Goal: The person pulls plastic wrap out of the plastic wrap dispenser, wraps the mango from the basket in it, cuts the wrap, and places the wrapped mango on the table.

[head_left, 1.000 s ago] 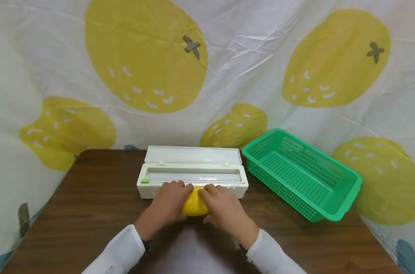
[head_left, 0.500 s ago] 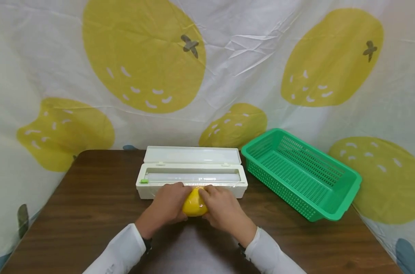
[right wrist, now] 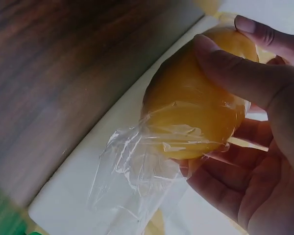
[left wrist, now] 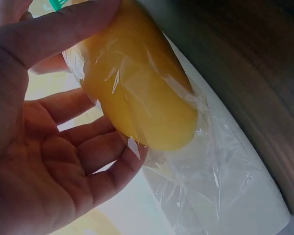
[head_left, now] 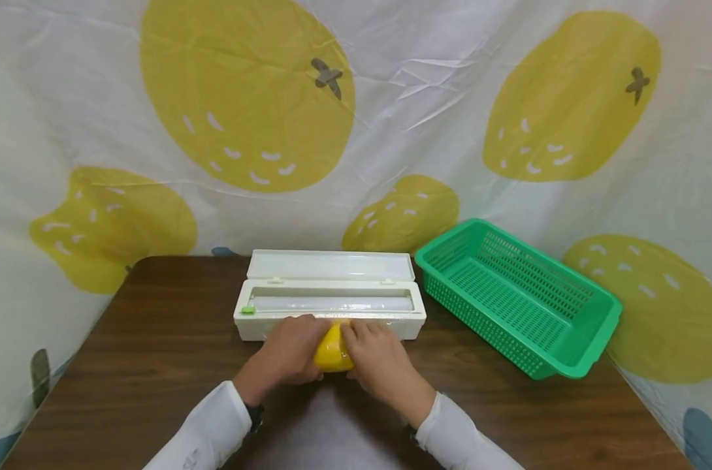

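Note:
A smooth yellow mango-like fruit (head_left: 332, 351) is held between both hands, just in front of a white plastic wrap dispenser (head_left: 251, 330). My left hand (head_left: 292, 349) grips its left end, thumb across the top and fingers beneath. On the other end, my right hand (head_left: 382, 359) holds it the same way. Clear plastic wrap (left wrist: 210, 186) lies tight and creased over the fruit. Loose wrap (right wrist: 127, 169) sticks out past its ends in both wrist views. The dispenser's lid (head_left: 330, 266) is raised, showing the film roll (head_left: 332, 304) inside.
A green perforated basket (head_left: 520, 307) stands right of the dispenser, with nothing in it. A small green slider (head_left: 248, 310) sits at the dispenser's left end. The brown wooden table (head_left: 156, 352) meets a lemon-print cloth (head_left: 415, 130) hanging behind it.
My right hand has slid slightly left over the fruit, covering more of its right side, and its fingertips sit a little lower. The left hand keeps its grip; dispenser and basket stay put.

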`<state>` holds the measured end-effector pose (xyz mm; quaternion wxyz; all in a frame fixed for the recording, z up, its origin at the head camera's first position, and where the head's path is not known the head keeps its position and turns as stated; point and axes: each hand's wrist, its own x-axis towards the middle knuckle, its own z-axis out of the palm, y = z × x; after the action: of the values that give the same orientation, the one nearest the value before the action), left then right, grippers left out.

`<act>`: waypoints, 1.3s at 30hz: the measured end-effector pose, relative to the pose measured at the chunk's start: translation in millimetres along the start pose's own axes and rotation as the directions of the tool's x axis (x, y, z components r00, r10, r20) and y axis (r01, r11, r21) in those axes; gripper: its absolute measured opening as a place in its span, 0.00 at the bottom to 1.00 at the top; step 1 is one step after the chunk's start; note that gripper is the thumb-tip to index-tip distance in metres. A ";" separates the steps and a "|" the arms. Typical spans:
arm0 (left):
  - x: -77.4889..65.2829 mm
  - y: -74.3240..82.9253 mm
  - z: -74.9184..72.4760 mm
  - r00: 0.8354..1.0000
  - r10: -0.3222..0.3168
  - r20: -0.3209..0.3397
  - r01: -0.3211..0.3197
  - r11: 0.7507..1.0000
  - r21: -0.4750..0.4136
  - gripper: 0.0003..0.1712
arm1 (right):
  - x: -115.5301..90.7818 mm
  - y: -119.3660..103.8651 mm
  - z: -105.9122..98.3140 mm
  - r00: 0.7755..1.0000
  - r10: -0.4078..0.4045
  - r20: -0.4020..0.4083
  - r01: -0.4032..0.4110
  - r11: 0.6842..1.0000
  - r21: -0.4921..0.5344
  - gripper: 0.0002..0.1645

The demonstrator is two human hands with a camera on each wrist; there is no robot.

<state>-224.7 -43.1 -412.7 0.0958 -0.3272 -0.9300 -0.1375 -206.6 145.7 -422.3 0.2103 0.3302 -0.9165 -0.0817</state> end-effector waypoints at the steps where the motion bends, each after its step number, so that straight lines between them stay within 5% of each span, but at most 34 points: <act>1: -0.8 -0.5 0.9 1.000 -0.003 -0.007 0.003 1.000 -0.013 0.35 | 0.3 0.5 0.4 1.000 0.001 -0.002 -0.001 1.000 0.008 0.48; 10: -10.7 6.9 5.7 0.994 -0.110 -0.030 0.105 0.985 -0.133 0.38 | 4.4 9.3 -3.4 0.995 -0.005 0.096 -0.007 0.992 0.124 0.43; 16: -15.6 18.9 7.3 0.994 -0.076 -0.082 0.081 0.995 0.059 0.35 | 7.0 14.0 -3.6 0.991 -0.010 0.135 -0.013 0.986 0.168 0.41; 23: -16.6 32.2 8.9 0.990 -0.119 -0.075 0.137 0.941 0.309 0.43 | 10.5 18.0 -3.7 0.986 -0.010 0.165 -0.028 0.973 0.230 0.37; 30: -15.4 33.9 13.7 0.989 -0.100 -0.113 0.134 0.927 0.352 0.50 | 14.3 23.7 -7.5 0.980 -0.030 0.198 -0.024 0.964 0.264 0.36; 34: -13.4 30.8 14.4 0.983 -0.064 -0.170 0.121 0.927 0.354 0.44 | 16.6 26.9 -8.4 0.980 -0.038 0.198 -0.024 0.953 0.302 0.37; 39: -12.0 23.9 10.0 0.986 -0.034 -0.163 0.087 0.939 0.333 0.36 | 15.5 28.5 -7.5 0.979 -0.048 0.200 -0.031 0.927 0.373 0.38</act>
<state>-201.2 -29.0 -420.8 0.2183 -0.2655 -0.9391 -0.0035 -230.3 157.6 -402.2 0.0474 0.3580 -0.9306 0.0598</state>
